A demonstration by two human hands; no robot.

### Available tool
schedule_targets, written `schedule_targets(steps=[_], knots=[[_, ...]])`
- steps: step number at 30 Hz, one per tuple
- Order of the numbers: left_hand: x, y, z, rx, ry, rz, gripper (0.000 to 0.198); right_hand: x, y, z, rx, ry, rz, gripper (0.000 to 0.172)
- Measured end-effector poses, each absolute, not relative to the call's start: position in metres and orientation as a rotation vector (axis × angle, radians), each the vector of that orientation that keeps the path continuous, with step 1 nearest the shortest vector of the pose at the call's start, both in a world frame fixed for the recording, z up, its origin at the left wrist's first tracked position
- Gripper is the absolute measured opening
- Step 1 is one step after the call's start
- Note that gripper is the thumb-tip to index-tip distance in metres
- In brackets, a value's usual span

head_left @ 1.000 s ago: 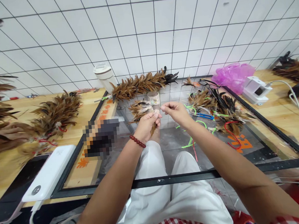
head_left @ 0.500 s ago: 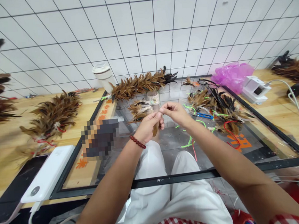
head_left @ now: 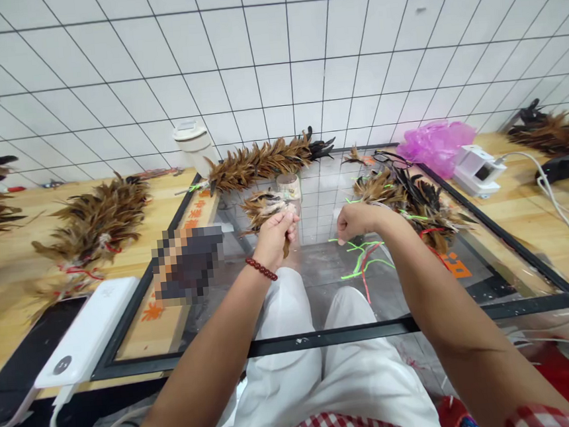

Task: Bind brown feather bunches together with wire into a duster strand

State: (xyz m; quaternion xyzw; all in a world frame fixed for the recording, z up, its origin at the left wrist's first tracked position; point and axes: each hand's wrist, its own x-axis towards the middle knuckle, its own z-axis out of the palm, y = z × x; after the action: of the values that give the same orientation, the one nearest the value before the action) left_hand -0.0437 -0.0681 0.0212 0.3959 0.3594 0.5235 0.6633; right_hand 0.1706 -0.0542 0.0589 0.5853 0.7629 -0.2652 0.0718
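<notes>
My left hand (head_left: 276, 235), with a beaded bracelet (head_left: 261, 269) at its wrist, is closed in a pinch. A brown feather (head_left: 286, 248) pokes out below its fingers. Just beyond lies a small bunch of feathers (head_left: 259, 209) with pale quill ends, beside a roll of tape (head_left: 289, 186). To the right, my right hand (head_left: 356, 222) hangs over the glass with its fingers curled in; what they hold, if anything, is hidden. Green ties (head_left: 363, 268) and a red tie (head_left: 366, 279) lie beneath it. Loose brown and black feathers (head_left: 428, 207) are heaped past its wrist.
The black-framed glass pane (head_left: 325, 338) lies in front of me. A long feather duster head (head_left: 265, 162) lies at the back by a white container (head_left: 193, 145). Other feather bundles (head_left: 103, 216), a power bank (head_left: 88, 333), a pink plastic bag (head_left: 435, 144) and a white device (head_left: 478, 170) surround it.
My right hand has left the left one and moved right, its fingers curling in. The blue-handled tool seen near the right wrist is now out of sight. My left hand keeps its pinch.
</notes>
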Motion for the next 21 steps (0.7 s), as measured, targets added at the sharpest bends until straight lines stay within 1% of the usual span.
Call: schedule_targets(steps=[3,6,9,12,17,19,21], knots=[[-0.045,-0.069,0.023,0.880,0.799,1.162,0.018,0.160,-0.057,0.058,1.603,2.471,-0.990,0.010],[-0.047,-0.071,0.026,0.847,0.757,1.082,0.017,0.147,-0.058,0.054,1.548,2.865,-1.404,0.019],[-0.049,-0.074,0.030,0.808,0.689,0.983,0.019,0.132,-0.056,0.048,1.626,3.143,-1.773,0.026],[-0.050,-0.076,0.033,0.809,0.645,0.875,0.021,0.119,-0.055,0.043,1.685,3.126,-2.085,0.027],[-0.052,-0.076,0.033,0.829,0.606,0.791,0.023,0.115,-0.054,0.043,1.826,2.841,-2.832,0.026],[-0.052,-0.075,0.032,0.851,0.638,0.802,0.024,0.118,-0.054,0.045,1.825,2.720,-2.956,0.027],[-0.052,-0.074,0.032,0.864,0.680,0.867,0.024,0.121,-0.056,0.048,1.815,2.685,-2.932,0.029]])
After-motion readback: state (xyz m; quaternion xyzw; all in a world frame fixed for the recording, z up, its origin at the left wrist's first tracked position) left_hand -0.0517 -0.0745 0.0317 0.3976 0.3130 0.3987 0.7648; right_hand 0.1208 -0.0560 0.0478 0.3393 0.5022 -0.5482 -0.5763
